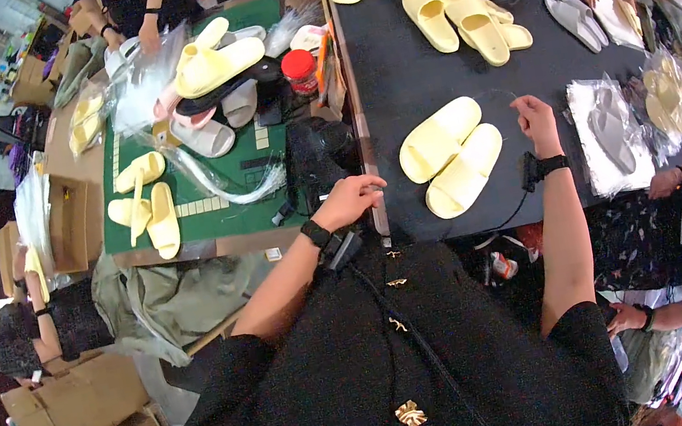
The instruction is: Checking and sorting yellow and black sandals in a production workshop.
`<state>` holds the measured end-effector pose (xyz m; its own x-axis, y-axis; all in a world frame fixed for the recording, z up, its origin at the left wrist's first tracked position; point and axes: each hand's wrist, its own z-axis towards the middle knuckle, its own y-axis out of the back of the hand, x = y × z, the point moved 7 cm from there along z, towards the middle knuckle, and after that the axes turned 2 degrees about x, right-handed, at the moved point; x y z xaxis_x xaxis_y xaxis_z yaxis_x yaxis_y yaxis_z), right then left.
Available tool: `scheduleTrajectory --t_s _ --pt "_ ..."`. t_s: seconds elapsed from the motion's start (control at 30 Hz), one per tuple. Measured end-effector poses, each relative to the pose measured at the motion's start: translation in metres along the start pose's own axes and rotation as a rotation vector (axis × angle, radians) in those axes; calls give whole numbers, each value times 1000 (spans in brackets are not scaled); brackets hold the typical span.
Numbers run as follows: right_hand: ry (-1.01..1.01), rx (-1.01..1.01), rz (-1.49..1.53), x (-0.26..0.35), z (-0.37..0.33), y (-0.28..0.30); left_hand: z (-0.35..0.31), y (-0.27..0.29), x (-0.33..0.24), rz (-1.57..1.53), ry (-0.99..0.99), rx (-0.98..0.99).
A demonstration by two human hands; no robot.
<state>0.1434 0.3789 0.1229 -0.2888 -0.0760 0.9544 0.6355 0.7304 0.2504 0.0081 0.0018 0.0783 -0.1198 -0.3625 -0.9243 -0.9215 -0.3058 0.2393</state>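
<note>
right hand (pixel 537 122) loosely curled, empty | pair of yellow slippers (pixel 452 157) just left, apart

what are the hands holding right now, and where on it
Nothing clearly held. The left hand rests at the black table edge; the right hand is beside the pale yellow slippers, not gripping them.

Packing workshop: slippers (pixel 451 156), plastic bags (pixel 609 131), cardboard boxes (pixel 73 222).

Beyond the hands, the co-workers at the far end of the table (pixel 408 73) were cut off at the top edge, and the bagged slippers (pixel 668 100) right of the right hand (pixel 537 124) blurred behind plastic.
</note>
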Motion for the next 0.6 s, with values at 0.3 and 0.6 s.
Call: scheduleTrajectory --t_s 0.3,0.6 --pt "-217 81 199 -80 17 -7 -6 -5 1 79 58 17" --pt "-416 89 4 -139 -2 -13 7 -8 8 124 31 6"
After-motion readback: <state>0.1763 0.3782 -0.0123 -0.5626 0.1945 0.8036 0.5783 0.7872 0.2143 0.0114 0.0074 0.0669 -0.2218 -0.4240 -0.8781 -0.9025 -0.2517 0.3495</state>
